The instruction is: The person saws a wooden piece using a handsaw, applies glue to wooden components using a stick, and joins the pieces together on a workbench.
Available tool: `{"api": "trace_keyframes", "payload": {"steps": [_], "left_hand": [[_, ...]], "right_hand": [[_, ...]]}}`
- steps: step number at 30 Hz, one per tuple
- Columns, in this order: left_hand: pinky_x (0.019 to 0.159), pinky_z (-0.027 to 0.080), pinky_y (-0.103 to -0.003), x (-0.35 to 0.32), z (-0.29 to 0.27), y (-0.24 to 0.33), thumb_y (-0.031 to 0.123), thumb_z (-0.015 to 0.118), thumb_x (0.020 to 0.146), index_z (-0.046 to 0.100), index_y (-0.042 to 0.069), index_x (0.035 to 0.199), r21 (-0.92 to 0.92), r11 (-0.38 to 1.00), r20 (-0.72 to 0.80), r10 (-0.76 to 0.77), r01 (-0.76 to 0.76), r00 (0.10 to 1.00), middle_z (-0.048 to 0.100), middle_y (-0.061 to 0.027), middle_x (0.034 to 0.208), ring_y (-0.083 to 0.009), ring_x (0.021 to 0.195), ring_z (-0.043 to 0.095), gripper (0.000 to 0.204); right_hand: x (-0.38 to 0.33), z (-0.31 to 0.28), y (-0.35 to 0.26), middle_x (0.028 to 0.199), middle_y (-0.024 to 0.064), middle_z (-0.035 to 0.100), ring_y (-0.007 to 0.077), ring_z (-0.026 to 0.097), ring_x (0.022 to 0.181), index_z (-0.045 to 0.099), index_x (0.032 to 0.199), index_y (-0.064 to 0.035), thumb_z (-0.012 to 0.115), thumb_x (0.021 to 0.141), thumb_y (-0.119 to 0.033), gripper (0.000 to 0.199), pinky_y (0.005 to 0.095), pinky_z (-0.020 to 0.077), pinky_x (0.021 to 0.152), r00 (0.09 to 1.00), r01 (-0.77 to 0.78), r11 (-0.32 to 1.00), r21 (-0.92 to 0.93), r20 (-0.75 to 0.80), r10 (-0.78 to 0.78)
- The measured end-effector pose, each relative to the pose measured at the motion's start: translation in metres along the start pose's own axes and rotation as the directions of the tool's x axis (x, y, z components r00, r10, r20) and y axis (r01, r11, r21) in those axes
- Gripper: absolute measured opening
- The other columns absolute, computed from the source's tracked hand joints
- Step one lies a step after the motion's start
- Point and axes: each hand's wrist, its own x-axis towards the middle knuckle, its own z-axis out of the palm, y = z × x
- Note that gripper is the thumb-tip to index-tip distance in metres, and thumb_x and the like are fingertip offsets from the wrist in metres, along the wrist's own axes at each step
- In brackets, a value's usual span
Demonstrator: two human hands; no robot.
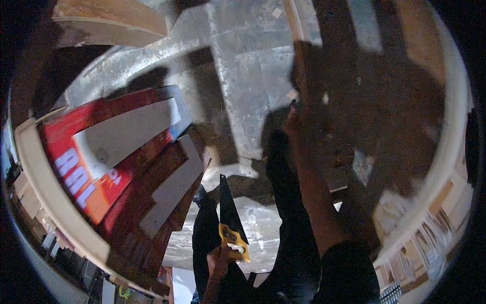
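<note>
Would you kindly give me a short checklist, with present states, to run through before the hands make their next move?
1. Saw held by its yellow handle in the left hand: ok.
2. Blade apart from the red printed panel on the left: ok, a gap shows between them.
3. Blade safely away from the left leg: cannot tell; they look close in this view.
4. Right hand well lit: not ok, it is in deep shadow.
5. Right hand free: cannot tell, too dark.
</note>
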Motion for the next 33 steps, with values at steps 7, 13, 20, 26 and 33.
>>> {"api": "trace_keyframes", "payload": {"steps": [7, 13, 20, 26, 33], "left_hand": [[0.076, 0.054, -0.03, 0.007, 0.014, -0.01, 0.024, 0.058, 0.097, 0.069, -0.005, 0.1, -0.292, 0.952, 0.09, -0.066, 0.09, 0.994, 0.074, -0.0139, 0.092, -0.0172, 0.087, 0.07, 0.031], [0.076, 0.054, -0.03, 0.01, 0.015, -0.011, 0.025, 0.058, 0.097, 0.069, -0.004, 0.101, -0.242, 0.963, 0.117, -0.09, 0.116, 0.989, 0.074, -0.0135, 0.091, -0.0166, 0.087, 0.07, 0.03], [0.076, 0.054, -0.03, 0.027, 0.014, -0.009, 0.025, 0.059, 0.097, 0.069, -0.003, 0.102, -0.205, 0.972, 0.15, -0.08, 0.11, 0.985, 0.074, -0.0131, 0.091, -0.016, 0.086, 0.07, 0.03], [0.076, 0.054, -0.03, -0.01, 0.014, -0.005, 0.025, 0.06, 0.097, 0.07, -0.002, 0.102, -0.17, 0.982, 0.138, -0.054, 0.078, 0.989, 0.074, -0.0127, 0.091, -0.0155, 0.086, 0.07, 0.029], [0.075, 0.054, -0.03, -0.105, -0.031, 0.011, 0.026, 0.061, 0.096, 0.07, -0.001, 0.102, -0.006, 0.995, 0.173, 0.096, -0.096, 0.98, 0.074, -0.0126, 0.089, -0.0148, 0.084, 0.07, 0.029]], "right_hand": [[0.102, 0.02, 0.019, 0.104, 0.0136, 0.064, 0.0213, 0.064, 0.083, 0.06, 0.116, 0.0003, 0.06, 0.097, -0.033, 0.038, 0.0379, 0.0529, 0.072, 0.994, -0.058, 0.994, -0.094, -0.093, 0.049], [0.106, 0.033, 0.021, 0.111, 0.0153, 0.062, 0.024, 0.064, 0.088, 0.058, 0.121, -0.0001, 0.06, 0.096, -0.035, 0.042, 0.0408, 0.0534, 0.076, 0.998, -0.043, 0.994, -0.097, -0.057, 0.037], [0.124, 0.044, 0.042, 0.12, 0.0172, 0.06, 0.0273, 0.064, 0.095, 0.055, 0.126, -0.0006, 0.059, 0.096, -0.037, 0.047, 0.0441, 0.054, 0.081, 0.995, -0.075, 0.994, -0.086, -0.072, 0.069], [0.104, 0.037, 0.027, 0.127, 0.0189, 0.058, 0.03, 0.063, 0.1, 0.053, 0.131, -0.001, 0.059, 0.096, -0.039, 0.052, 0.0469, 0.0545, 0.086, 0.999, 0.049, 0.997, 0.068, -0.009, -0.048], [-0.069, -0.04, -0.039, 0.129, 0.0163, 0.058, 0.0277, 0.062, 0.093, 0.056, 0.128, -0.0037, 0.056, 0.094, -0.051, 0.058, 0.0456, 0.0537, 0.082, 0.808, -0.436, 0.146, 0.888, 0.457, -0.373]]}}
